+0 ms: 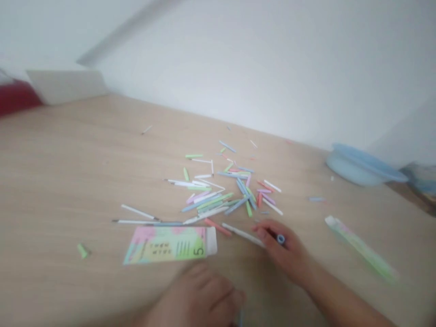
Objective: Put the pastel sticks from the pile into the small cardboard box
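My right hand (284,250) is closed around a pen part with a round, hollow blue end (280,239). A whitish stick-like pen piece (243,235) reaches from the pile to its fingertips; whether the hand grips it I cannot tell. Nearer to me, my left hand (204,295) is blurred and closed, with a sliver of something bluish (241,316) showing under its fingers. Ahead of both hands lies a loose pile of pastel pen parts (214,202), with thin white refills (138,211) among them. A flat printed pen box (166,245) marked 5 lies beyond my left hand.
A slim pastel box (363,250) lies on the wooden table (68,181) at right. Behind it stands a light blue bowl (364,168). A small green piece (82,250) is at left. A pale box (68,86) and a red object (18,97) stand by the wall.
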Demonstrator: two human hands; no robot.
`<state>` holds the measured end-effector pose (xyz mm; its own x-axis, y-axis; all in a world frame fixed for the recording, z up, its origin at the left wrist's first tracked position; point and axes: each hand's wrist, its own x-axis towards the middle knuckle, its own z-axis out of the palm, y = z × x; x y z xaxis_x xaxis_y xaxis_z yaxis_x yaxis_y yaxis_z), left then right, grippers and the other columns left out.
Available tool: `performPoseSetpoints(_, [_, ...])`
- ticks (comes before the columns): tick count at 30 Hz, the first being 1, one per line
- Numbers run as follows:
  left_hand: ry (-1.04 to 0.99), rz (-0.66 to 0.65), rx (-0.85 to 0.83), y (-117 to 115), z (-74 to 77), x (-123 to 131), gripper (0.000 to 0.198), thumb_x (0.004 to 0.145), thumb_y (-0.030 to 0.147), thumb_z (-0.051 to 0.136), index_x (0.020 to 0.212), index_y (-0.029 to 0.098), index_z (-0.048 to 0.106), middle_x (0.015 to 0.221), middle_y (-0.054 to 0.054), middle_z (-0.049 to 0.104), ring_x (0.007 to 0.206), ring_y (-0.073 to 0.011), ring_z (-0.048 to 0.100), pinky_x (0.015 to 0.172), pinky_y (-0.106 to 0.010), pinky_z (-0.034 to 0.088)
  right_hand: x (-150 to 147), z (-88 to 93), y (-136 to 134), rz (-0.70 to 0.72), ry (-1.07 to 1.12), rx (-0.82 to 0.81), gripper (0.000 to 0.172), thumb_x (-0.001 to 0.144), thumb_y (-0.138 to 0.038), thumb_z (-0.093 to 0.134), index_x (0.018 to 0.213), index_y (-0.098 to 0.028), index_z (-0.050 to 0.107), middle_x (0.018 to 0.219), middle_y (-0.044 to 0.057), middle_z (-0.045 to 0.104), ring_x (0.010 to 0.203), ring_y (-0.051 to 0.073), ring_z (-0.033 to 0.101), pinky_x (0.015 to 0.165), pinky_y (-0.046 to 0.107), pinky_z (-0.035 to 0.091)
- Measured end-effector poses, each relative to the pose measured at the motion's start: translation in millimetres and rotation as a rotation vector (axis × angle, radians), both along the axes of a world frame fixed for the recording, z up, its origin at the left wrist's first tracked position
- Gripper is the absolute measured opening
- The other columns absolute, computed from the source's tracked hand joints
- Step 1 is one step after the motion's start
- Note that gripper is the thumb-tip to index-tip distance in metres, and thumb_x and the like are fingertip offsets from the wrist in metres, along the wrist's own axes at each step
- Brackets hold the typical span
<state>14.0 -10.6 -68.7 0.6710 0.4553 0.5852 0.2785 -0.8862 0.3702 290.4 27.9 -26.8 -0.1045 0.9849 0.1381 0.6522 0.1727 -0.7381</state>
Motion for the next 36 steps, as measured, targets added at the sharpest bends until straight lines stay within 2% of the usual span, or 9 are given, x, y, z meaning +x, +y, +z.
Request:
performPoseSetpoints(3, [-0.074, 0.132, -0.137, 0, 26.2, -7, 0.025, 0.101, 0.04, 0.063, 0.121, 0.025, 0.064, 0.103, -0.002, 0.075, 0.093, -0.0214, 0.07, 0.083, -0.036, 0.055, -9, -10.1, -48, 0.059, 0.051, -0.124, 0.032, 0.102, -0.053, 0.058, 0.107, -0.027, 0.076, 0.089, 0.005, 0.073, 0.081, 0.023, 0.066, 0.071, 0.035, 0.053])
performPoseSetpoints(6, [-0.104, 0.159, -0.244, 6, 31.0, -13, 0.032, 0.098, 0.033, 0.071, 0.127, 0.027, 0.061, 0.11, -0.002, 0.074, 0.1, -0.019, 0.07, 0.088, -0.032, 0.057, -15, -11.3, -65, 0.132, 0.168, -0.167, 0.039, 0.103, -0.057, 0.055, 0.12, -0.027, 0.071, 0.081, 0.0, 0.062, 0.07, 0.018, 0.057, 0.065, 0.03, 0.046])
performPoseSetpoints(9, [-0.088, 0.149, -0.258, 12, 27.4, -17, 0.03, 0.097, 0.03, 0.072, 0.125, 0.025, 0.061, 0.115, -0.003, 0.073, 0.107, -0.0193, 0.069, 0.095, -0.033, 0.056, -26, -7.9, -65, 0.191, 0.294, -0.194, 0.04, 0.102, -0.06, 0.057, 0.118, -0.025, 0.07, 0.077, -0.002, 0.058, 0.067, 0.015, 0.052, 0.063, 0.028, 0.042])
performPoseSetpoints(13, [-0.019, 0.094, -0.165, 11, 28.2, -17, 0.035, 0.099, 0.029, 0.07, 0.132, 0.025, 0.059, 0.115, -0.005, 0.074, 0.106, -0.0207, 0.069, 0.092, -0.035, 0.056, -46, -3.6, -67, 0.249, 0.4, -0.256, 0.039, 0.098, -0.061, 0.064, 0.112, -0.025, 0.072, 0.084, 0.001, 0.068, 0.071, 0.016, 0.056, 0.065, 0.029, 0.045])
performPoseSetpoints(17, [0.043, 0.082, -0.048, 5, 31.6, -16, 0.033, 0.1, 0.031, 0.068, 0.131, 0.023, 0.06, 0.112, -0.006, 0.074, 0.102, -0.0224, 0.069, 0.091, -0.038, 0.055, -55, -1.7, -68, 0.304, 0.47, -0.366, 0.041, 0.094, -0.061, 0.07, 0.11, -0.024, 0.076, 0.088, 0.002, 0.071, 0.075, 0.017, 0.058, 0.068, 0.031, 0.047])
performPoseSetpoints(23, [0.096, 0.086, -0.021, 2, 30.8, -16, 0.031, 0.101, 0.03, 0.067, 0.131, 0.023, 0.061, 0.113, -0.007, 0.074, 0.1, -0.0228, 0.068, 0.089, -0.038, 0.054, -55, 0.3, -62, 0.307, 0.439, -0.495, 0.045, 0.089, -0.067, 0.071, 0.089, -0.022, 0.074, 0.074, -0.001, 0.061, 0.069, 0.016, 0.052, 0.065, 0.031, 0.045])
performPoseSetpoints(30, [0.125, 0.08, -0.058, 4, 27.1, -14, 0.036, 0.102, 0.03, 0.064, 0.137, 0.026, 0.057, 0.118, -0.005, 0.073, 0.104, -0.022, 0.068, 0.093, -0.036, 0.053, -57, 0.5, -61, 0.301, 0.415, -0.539, 0.038, 0.087, -0.059, 0.077, 0.083, -0.022, 0.07, 0.068, -0.004, 0.052, 0.064, 0.014, 0.044, 0.057, 0.027, 0.037])
performPoseSetpoints(34, [0.184, 0.203, -0.065, 2, 31.5, -13, 0.051, 0.099, 0.042, 0.067, 0.141, 0.017, 0.051, 0.129, -0.013, 0.069, 0.119, -0.0298, 0.064, 0.101, -0.044, 0.052, -55, 0.2, -58, 0.168, 0.358, -0.475, 0.037, 0.088, -0.059, 0.073, 0.081, -0.023, 0.071, 0.066, -0.003, 0.054, 0.063, 0.015, 0.046, 0.056, 0.028, 0.038])
performPoseSetpoints(36, [0.261, 0.211, -0.126, 1, 39.3, -13, 0.04, 0.096, 0.043, 0.066, 0.126, 0.018, 0.059, 0.121, -0.012, 0.069, 0.113, -0.0316, 0.065, 0.097, -0.047, 0.052, -51, -1.6, -55, 0.088, 0.319, -0.383, 0.035, 0.089, -0.058, 0.072, 0.082, -0.024, 0.072, 0.07, -0.001, 0.061, 0.066, 0.017, 0.052, 0.059, 0.029, 0.042])
